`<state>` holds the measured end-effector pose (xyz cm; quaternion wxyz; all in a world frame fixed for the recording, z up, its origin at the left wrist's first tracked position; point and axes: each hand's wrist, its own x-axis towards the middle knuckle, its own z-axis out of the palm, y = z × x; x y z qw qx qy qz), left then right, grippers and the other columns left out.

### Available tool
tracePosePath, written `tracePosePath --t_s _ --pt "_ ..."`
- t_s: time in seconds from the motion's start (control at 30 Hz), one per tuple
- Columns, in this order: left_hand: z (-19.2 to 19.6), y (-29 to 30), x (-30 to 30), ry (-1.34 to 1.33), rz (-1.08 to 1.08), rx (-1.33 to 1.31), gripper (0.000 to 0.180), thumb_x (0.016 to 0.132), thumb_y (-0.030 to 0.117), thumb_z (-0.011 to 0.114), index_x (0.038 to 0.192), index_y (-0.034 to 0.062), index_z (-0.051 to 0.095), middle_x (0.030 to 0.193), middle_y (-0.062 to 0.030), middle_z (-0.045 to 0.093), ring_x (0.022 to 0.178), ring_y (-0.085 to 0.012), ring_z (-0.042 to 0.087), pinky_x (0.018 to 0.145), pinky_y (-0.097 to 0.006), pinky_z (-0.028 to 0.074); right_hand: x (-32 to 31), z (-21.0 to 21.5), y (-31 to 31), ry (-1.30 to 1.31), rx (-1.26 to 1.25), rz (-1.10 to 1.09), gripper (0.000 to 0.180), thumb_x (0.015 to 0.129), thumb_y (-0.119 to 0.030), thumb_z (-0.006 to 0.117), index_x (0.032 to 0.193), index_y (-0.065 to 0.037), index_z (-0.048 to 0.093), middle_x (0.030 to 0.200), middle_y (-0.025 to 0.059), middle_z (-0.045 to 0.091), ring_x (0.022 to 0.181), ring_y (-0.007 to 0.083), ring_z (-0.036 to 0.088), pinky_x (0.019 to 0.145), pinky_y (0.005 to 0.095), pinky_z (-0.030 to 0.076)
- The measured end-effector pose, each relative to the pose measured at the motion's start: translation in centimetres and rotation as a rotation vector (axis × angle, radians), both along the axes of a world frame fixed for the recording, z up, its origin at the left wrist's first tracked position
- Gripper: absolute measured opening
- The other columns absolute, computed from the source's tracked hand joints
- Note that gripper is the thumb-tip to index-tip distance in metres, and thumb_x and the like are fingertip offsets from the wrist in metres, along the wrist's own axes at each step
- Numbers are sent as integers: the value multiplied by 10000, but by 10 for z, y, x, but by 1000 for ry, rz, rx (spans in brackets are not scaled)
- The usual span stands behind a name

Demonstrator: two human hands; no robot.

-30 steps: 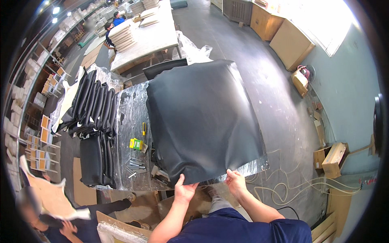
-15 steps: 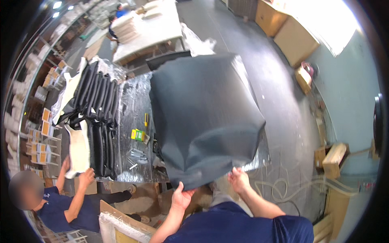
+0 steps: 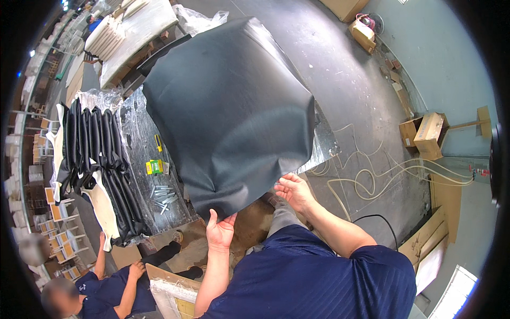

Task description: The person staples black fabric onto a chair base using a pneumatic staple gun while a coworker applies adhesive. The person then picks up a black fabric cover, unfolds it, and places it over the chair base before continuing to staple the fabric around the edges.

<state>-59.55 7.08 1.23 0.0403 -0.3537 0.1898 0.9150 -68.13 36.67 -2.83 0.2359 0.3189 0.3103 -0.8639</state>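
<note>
A large black leather-like sheet (image 3: pixel 234 117) is draped over the work table in front of me, bulging and creased toward its near edge. At its near left corner my left hand (image 3: pixel 220 229) grips the edge, thumb raised and fingers partly hidden under the material. My right hand (image 3: pixel 295 192) pinches the near right edge with curled fingers. Whatever lies beneath the sheet is hidden. Left of it, on the plastic-covered table top (image 3: pixel 139 133), are a yellow-handled cutter (image 3: pixel 158 142), a green and yellow box (image 3: pixel 154 167) and several grey metal strips (image 3: pixel 163 196).
Black padded pieces (image 3: pixel 95 143) with pale backing are stacked at the left. A co-worker (image 3: pixel 114 290) sits or crouches at lower left beside a pale framed panel (image 3: pixel 172 295). Hoses (image 3: pixel 366 173) loop over the floor at right, near an open carton (image 3: pixel 430 135).
My view has turned, so the table and sheet appear farther left and higher. Both hands stay at the sheet's near edge. The co-worker's near hand has left the pale-backed piece.
</note>
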Motion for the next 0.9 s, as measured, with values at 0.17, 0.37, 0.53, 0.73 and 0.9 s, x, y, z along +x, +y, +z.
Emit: tracePosePath --t_s 0.17,0.37,0.53,0.73,0.9 --pt "1 -1 -1 36 -43 -1 420 1144 333 609 1480 83 619 1503 -152 691 1385 -353 668 1213 -576 518 1 -11 -10 -38 34 -55 131 1036 -76 763 1126 -105 672 1014 59 755 888 222 770 772 370 641" --pt "-1 -1 -2 34 -31 -3 434 1138 335 618 1488 78 614 1495 -145 698 1383 -346 670 1232 -580 496 -4 -20 -4 -129 88 -191 125 1071 -133 734 1162 -120 650 987 48 734 886 218 756 787 385 636" --pt "-2 -3 -3 36 -29 -26 449 1133 340 625 1494 74 609 1494 -144 699 1374 -346 675 1242 -579 482 -6 -20 5 -108 53 -220 95 1070 -146 739 1122 -121 664 997 62 748 877 220 762 766 385 645" --pt "-1 -4 -4 30 -27 -68 487 1117 362 652 1511 80 598 1504 -141 690 1393 -346 656 1237 -572 485 -6 -20 9 -18 -59 -200 55 1084 -158 722 1090 -132 674 1012 57 755 910 234 767 800 408 650" --pt "3 -8 -4 11 -15 -99 500 1114 375 658 1516 86 592 1509 -134 680 1380 -333 657 1224 -548 491 -9 -14 13 94 -194 -146 61 1087 -162 719 1092 -111 685 1033 56 762 945 245 773 831 425 653"
